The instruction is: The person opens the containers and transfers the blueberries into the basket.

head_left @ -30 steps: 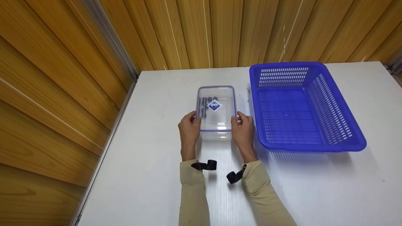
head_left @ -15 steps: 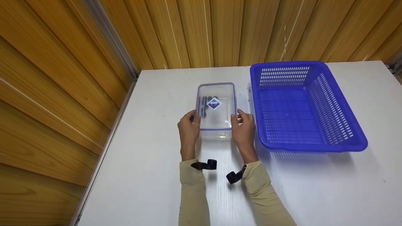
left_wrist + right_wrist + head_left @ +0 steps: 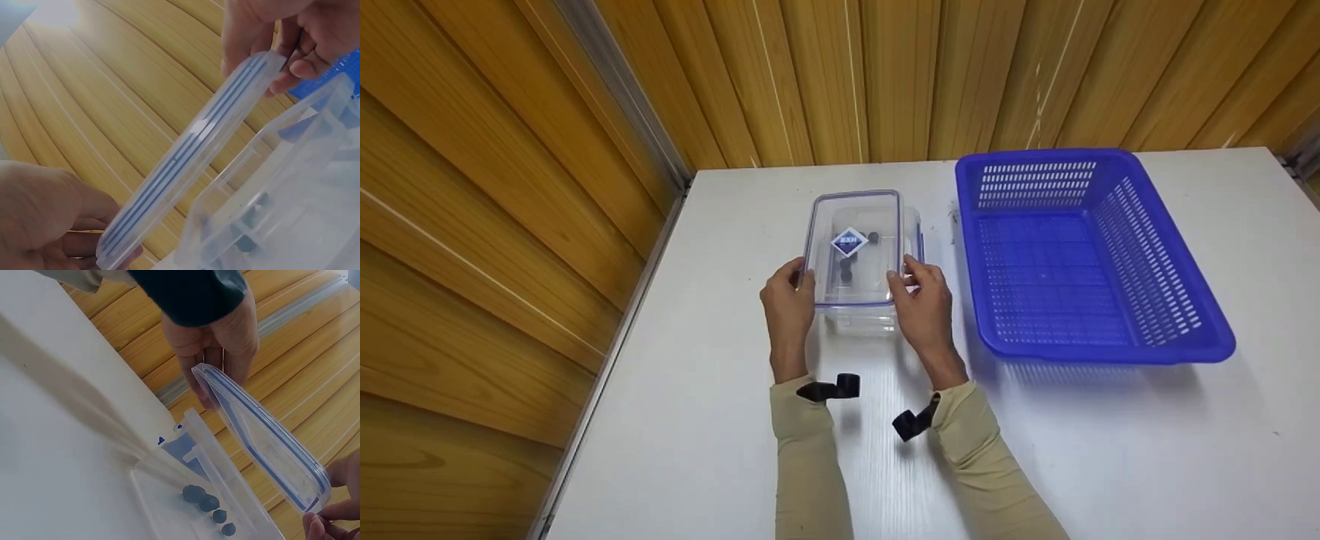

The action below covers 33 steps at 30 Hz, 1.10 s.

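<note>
A clear rectangular lid [image 3: 859, 259] with a blue seal and a diamond-shaped label is held up in both hands over a clear plastic food box [image 3: 866, 322]. My left hand [image 3: 790, 307] pinches the lid's left edge near its front corner. On the opposite edge my right hand [image 3: 922, 304] pinches it, thumb on top. A gap shows between lid and box in both wrist views, and the lid sits left of the box. Inside the box lie several small dark round pieces [image 3: 208, 502], partly hidden from above by the label. Blue side clips [image 3: 185, 450] hang from the box.
A large blue plastic basket [image 3: 1095, 350] with slotted walls stands on the white table [image 3: 697, 420], right of the box. Wood-look panels [image 3: 900, 82] rise behind and to the left. Both wrists carry black cameras on straps.
Both hands have lifted the lid off the box and shifted it left. The box's right side and a blue clip now show. The basket has stayed in place.
</note>
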### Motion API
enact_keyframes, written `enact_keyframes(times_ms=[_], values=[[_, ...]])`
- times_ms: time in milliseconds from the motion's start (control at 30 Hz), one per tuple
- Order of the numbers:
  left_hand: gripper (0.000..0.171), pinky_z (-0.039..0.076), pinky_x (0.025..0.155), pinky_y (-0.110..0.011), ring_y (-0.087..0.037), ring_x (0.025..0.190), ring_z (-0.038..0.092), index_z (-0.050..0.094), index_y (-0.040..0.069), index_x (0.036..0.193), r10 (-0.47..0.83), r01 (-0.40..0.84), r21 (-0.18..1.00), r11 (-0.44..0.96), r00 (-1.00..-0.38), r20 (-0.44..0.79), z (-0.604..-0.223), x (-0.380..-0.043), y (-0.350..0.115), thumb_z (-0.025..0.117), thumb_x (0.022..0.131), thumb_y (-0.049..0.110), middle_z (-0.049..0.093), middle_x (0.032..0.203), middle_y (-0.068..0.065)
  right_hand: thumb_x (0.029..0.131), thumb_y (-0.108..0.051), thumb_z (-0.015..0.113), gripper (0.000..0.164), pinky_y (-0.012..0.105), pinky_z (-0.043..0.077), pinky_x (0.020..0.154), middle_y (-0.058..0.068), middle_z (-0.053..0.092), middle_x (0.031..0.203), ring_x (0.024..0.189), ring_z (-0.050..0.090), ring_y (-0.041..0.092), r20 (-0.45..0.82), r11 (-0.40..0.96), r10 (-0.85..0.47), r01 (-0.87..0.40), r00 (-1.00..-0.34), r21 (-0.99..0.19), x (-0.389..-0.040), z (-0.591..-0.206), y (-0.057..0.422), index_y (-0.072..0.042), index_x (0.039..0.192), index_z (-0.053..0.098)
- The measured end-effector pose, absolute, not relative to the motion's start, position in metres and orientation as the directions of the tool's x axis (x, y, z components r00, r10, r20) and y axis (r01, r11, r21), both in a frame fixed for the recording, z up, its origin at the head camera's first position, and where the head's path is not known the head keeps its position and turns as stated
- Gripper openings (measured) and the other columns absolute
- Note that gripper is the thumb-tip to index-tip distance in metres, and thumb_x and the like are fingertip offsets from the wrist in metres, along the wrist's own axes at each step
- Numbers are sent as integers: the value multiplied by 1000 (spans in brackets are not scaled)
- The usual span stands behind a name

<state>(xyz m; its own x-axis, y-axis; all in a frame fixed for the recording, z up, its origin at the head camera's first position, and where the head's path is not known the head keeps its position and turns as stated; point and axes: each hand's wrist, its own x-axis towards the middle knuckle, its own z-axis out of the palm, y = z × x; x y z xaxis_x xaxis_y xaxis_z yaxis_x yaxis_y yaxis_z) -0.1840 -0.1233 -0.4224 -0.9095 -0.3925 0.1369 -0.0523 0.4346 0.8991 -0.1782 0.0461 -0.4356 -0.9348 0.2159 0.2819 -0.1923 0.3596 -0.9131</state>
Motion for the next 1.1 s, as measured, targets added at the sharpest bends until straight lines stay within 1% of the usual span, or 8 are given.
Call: enact_keyframes(times_ms=[133,300,533,767,867,933,1033,1100], values=[[31,48,89,-32,-24,106,59,59,-2,119,-407,-58,896,439,-903,141,-418,-183,-133,56,90,8,62,115,-17,87,-15,64,41,29,49,70,14,58,103,87,59,20,288,319,166,-225,-943,-921,-177,-436,38,5,122,57],[30,48,90,-32,-24,107,58,59,-2,119,-436,-73,894,442,-889,143,-414,-183,-144,55,91,6,61,115,-18,87,-17,63,47,30,48,73,13,55,110,91,57,20,271,302,68,-239,-960,-923,-177,-435,31,4,127,52],[30,48,89,-33,-25,107,59,58,-3,119,-469,-89,882,462,-869,158,-408,-181,-161,52,92,6,62,114,-18,88,-24,63,58,38,47,82,12,48,123,102,52,21,212,310,-94,-231,-973,-922,-175,-433,21,-1,137,42],[29,47,92,-36,-27,109,57,59,-3,119,-510,-124,868,480,-845,161,-405,-177,-175,50,92,4,61,115,-19,86,-25,66,67,32,46,82,9,43,126,101,50,17,208,221,-200,-251,-957,-942,-172,-431,9,-2,140,36],[29,47,92,-37,-29,110,57,58,-4,119,-527,-134,866,482,-834,165,-403,-176,-180,49,93,4,61,116,-19,85,-23,68,70,33,47,83,12,41,129,101,51,20,217,175,-240,-262,-946,-949,-171,-431,4,-1,141,32],[29,47,92,-38,-29,110,57,58,-4,120,-537,-137,864,485,-826,171,-403,-176,-183,49,93,3,61,116,-20,84,-19,69,72,38,47,85,15,38,130,103,50,25,210,147,-264,-254,-941,-956,-170,-429,1,0,142,30],[29,46,92,-39,-30,110,56,58,-4,119,-552,-142,861,489,-814,179,-404,-175,-187,48,93,3,61,116,-20,82,-12,69,74,44,46,88,21,36,132,106,50,33,188,118,-296,-231,-937,-966,-163,-419,-2,3,142,27],[29,46,93,-39,-30,111,56,58,-4,119,-561,-148,860,489,-808,180,-404,-174,-189,48,93,3,60,117,-20,83,-9,68,74,45,46,89,23,34,132,107,50,35,176,111,-315,-220,-933,-969,-156,-410,-3,5,142,26]])
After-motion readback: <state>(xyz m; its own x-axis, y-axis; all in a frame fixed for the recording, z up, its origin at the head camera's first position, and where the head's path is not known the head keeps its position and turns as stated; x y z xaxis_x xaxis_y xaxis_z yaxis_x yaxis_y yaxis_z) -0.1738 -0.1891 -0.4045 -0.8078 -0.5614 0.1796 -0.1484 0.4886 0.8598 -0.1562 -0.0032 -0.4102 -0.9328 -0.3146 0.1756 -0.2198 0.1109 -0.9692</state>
